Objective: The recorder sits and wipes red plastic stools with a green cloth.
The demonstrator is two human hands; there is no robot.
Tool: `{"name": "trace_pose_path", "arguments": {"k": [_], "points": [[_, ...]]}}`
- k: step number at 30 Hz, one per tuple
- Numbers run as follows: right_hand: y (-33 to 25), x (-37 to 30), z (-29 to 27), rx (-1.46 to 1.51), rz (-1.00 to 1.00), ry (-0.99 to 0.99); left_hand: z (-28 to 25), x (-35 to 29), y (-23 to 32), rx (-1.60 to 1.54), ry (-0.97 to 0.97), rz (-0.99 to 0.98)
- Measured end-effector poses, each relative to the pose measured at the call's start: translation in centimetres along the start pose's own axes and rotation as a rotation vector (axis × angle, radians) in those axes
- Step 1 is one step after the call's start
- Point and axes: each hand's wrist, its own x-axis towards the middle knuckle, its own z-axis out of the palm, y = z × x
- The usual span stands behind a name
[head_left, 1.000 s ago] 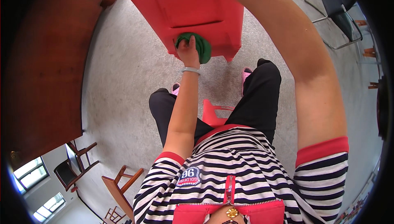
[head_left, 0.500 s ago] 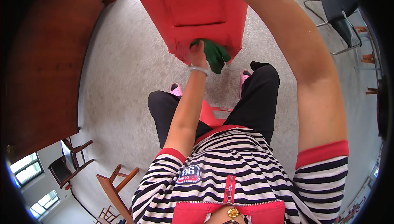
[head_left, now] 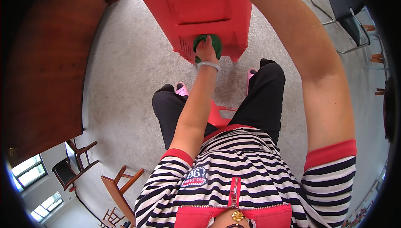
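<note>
Green cloth (head_left: 210, 42) is bunched up under the left hand (head_left: 206, 51), fingers curled down over it and gripping it, pressed flat against the near edge of a red plastic chair (head_left: 196, 6) that's turned on its side or tipped over so a ribbed panel faces up. The cloth sits right at the lower rim of that panel, between two moulded ridges. There's a pale bangle (head_left: 209, 65) on that wrist.

The right arm (head_left: 309, 61) reaches way up past the top of the view, so the right hand itself is out of the picture, can't tell what its fingers are doing or whether it's holding the chair.

The person is seated, black trousers (head_left: 267, 98), pink slippers (head_left: 182, 89) on a speckled grey floor (head_left: 125, 81), striped black and white top with red cuffs. A second bit of red plastic (head_left: 215, 115) shows between the knees.

Off to the left there's a big dark wooden table (head_left: 41, 69), a few wooden chairs (head_left: 121, 186) lower left, and a black metal-framed chair (head_left: 346, 15) top right
</note>
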Motion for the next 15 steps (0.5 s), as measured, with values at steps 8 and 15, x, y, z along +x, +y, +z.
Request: {"name": "trace_pose_path", "arguments": {"k": [8, 15], "points": [[-0.3, -0.5, -0.7, 0.025, 0.055, -0.066, 0.5, -0.3, 1.8, -0.092, -0.300, -0.303], [1.1, -0.6, -0.3, -0.012, 0.038, -0.037, 1.6, -3.1, 10.3, -0.355, -0.139, -0.126]]}}
